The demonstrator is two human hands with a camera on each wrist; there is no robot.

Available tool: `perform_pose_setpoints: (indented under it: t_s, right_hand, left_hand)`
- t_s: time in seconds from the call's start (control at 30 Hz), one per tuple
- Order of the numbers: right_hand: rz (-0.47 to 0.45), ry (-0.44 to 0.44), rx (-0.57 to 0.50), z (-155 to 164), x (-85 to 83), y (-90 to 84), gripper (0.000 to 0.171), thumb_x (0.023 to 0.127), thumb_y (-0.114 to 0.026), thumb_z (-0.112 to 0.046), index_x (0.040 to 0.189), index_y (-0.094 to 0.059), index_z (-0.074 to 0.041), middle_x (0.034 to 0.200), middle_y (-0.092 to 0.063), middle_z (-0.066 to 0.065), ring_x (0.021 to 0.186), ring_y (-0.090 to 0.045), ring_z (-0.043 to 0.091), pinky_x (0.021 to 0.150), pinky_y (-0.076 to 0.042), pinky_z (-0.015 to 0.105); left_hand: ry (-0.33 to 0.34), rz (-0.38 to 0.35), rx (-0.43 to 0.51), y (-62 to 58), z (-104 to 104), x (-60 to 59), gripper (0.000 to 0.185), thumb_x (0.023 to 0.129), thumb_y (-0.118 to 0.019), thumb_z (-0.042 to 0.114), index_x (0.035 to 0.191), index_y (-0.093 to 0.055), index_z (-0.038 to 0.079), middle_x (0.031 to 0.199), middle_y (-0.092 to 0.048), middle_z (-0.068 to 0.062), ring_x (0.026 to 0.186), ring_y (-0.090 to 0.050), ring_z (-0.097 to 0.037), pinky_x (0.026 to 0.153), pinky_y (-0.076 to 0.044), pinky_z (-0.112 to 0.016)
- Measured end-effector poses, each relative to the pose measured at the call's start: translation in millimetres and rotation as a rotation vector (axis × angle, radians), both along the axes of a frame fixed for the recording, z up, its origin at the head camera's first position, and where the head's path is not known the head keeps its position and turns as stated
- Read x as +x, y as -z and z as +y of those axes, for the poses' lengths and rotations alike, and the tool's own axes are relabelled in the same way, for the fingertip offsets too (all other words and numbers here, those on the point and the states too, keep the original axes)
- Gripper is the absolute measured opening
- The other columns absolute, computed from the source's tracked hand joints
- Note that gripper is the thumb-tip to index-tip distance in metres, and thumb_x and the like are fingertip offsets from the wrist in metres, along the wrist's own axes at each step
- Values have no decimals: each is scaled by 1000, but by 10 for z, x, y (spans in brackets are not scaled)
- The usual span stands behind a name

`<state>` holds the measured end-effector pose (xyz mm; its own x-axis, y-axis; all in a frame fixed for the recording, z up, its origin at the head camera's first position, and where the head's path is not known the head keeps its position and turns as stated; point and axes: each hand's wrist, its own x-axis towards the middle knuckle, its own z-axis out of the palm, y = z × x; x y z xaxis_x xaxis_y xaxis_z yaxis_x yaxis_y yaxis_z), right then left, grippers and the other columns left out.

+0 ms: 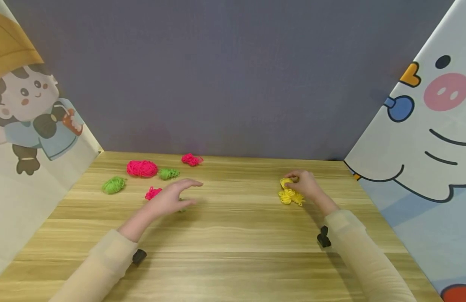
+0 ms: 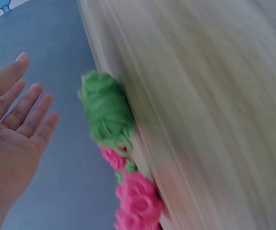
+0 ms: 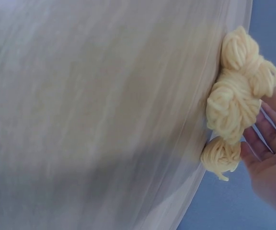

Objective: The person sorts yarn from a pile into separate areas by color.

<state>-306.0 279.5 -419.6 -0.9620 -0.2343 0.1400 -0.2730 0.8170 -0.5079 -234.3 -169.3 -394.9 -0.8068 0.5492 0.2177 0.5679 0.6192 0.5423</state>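
My right hand (image 1: 306,184) pinches a yellow yarn bundle (image 1: 287,182) between thumb and fingers. More yellow yarn (image 1: 291,196) lies just under it, touching or very close. In the right wrist view the fingers partly hide behind the larger yellow yarn bundle (image 3: 234,103), and a smaller yellow yarn ball (image 3: 220,157) sits beside the fingertips. My left hand (image 1: 169,201) hovers over the table's left half with its fingers spread and nothing in them. Below it are a pink yarn bundle (image 1: 153,193) and a mostly hidden bit of green yarn (image 1: 182,205).
Farther left lie a big pink yarn bundle (image 1: 142,168), two green yarn balls, one at the left (image 1: 114,185) and one beside the pink (image 1: 168,173), and a small pink bundle (image 1: 192,160) near the back edge. A grey panel (image 1: 225,84) and printed side panels enclose the wooden table (image 1: 233,251).
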Motion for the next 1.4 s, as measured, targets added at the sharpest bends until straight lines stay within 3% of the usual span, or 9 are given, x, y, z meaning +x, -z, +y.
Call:
perform_pose_setpoints:
  t_s: [0.23,0.4,0.53,0.8,1.07,1.4]
  right_hand:
    - [39,-3,11,26,5,14,26,82,-73,-18,105,-70,-5,115,-64,20,84,-60,26,72,-50,40]
    - [30,-4,7,42,6,24,26,83,-73,-20,106,-71,-7,115,-64,19,75,-55,21,69,-48,36]
    - [30,-12,8,42,5,31,27,84,-72,-20,107,-71,-7,115,-65,19,81,-56,23,73,-48,39]
    - [1,-5,-13,6,27,19,26,84,-72,-18,107,-71,-5,109,-68,17,93,-64,29,76,-54,43]
    - [-7,-1,-6,4,11,17,26,84,-72,-17,106,-71,-5,103,-69,16,89,-65,29,74,-56,41]
    - [-1,-1,5,23,-1,7,24,84,-72,-14,106,-71,-4,104,-69,18,89,-66,31,74,-56,41]
  left_hand:
    - [-29,9,-17,76,-198,5,50,83,-73,19,129,-56,10,129,-58,-10,119,-53,-30,98,-46,-47]
    - [-43,-19,-21,134,-329,-9,50,81,-75,20,126,-57,9,128,-58,-9,120,-52,-31,100,-44,-49]
    - [-39,-30,-36,150,-414,-12,49,80,-75,19,124,-58,8,127,-59,-10,119,-53,-33,99,-44,-50]
    - [8,38,-116,197,-501,-58,38,79,-76,14,114,-64,5,115,-65,-10,103,-61,-28,86,-53,-44]
    - [27,-3,-155,217,-506,-112,28,80,-75,14,107,-68,11,107,-66,-3,94,-61,-19,80,-53,-39]
    - [48,-43,-164,211,-491,-158,26,78,-76,15,103,-70,11,103,-67,-2,94,-63,-19,79,-55,-34]
